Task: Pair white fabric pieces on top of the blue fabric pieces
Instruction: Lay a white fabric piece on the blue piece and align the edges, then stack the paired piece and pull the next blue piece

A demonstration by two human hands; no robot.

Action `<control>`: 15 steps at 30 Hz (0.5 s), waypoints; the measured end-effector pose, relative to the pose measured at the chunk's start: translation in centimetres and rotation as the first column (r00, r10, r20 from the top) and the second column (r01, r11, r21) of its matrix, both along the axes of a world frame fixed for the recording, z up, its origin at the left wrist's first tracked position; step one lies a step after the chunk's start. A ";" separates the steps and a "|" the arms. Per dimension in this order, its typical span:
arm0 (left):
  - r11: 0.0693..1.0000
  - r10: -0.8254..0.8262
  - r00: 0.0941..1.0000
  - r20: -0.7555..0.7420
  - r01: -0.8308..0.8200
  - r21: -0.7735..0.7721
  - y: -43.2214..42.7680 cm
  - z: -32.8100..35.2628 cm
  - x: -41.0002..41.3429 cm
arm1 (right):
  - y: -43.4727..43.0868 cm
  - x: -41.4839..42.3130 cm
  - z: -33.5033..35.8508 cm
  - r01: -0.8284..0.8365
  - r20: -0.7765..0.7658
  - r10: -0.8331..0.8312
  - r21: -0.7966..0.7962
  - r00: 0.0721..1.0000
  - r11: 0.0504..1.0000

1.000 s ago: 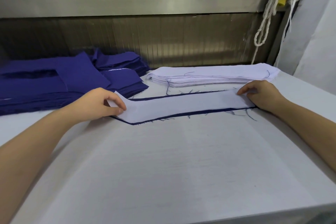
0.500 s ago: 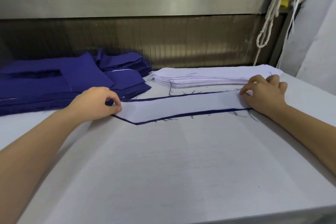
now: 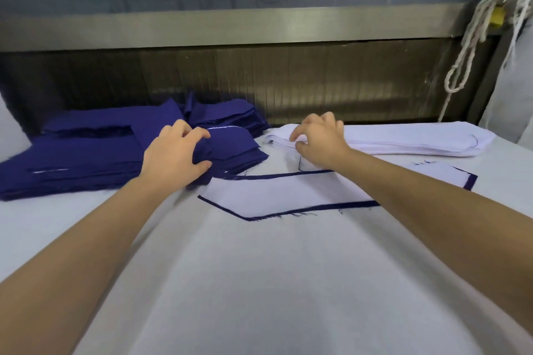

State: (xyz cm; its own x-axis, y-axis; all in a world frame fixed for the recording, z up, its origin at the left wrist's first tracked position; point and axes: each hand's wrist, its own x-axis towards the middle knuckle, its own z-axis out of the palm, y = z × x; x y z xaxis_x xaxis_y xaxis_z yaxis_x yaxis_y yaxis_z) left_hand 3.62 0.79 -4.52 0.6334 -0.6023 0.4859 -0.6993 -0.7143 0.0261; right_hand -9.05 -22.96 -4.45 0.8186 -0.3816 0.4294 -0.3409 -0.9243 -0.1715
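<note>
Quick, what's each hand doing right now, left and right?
Left hand: closed, gripping the top of the blue fabric stack.
Right hand: closed, pinching the left edge of the white fabric stack.

The right forearm [image 3: 403, 190] hides the white strip's [image 3: 274, 193] middle; the blue stack [image 3: 72, 158] runs off the frame's left edge.

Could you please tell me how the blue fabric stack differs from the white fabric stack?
The blue fabric stack is dark, in uneven heaps at left; the white fabric stack is pale, one long neat pile at right. The left hand grips the blue fabric stack; the right hand pinches the white one's end. Both lie at the table's back.
</note>
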 end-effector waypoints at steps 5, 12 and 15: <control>0.996 -0.025 0.992 -0.121 0.035 0.077 0.2 0.8 1.6 | 2.8 5.6 0.5 -0.074 -0.004 0.075 0.017 0.997 0.997; 0.962 -0.084 0.972 -0.220 0.136 0.235 0.2 1.7 3.1 | 4.9 10.5 0.9 -0.096 -0.004 0.096 -0.067 0.995 0.993; 0.930 -0.142 0.968 -0.207 0.202 0.306 0.1 1.5 3.3 | 5.3 12.0 1.0 -0.099 -0.026 0.097 -0.122 0.995 0.988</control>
State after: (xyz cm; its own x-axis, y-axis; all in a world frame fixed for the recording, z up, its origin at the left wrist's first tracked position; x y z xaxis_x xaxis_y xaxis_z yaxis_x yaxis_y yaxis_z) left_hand 6.90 0.91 -2.98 0.5637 -0.8147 0.1362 -0.8174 -0.5739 -0.0500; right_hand 2.91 -17.64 -3.41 0.8584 -0.2444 0.4510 -0.2500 -0.9670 -0.0482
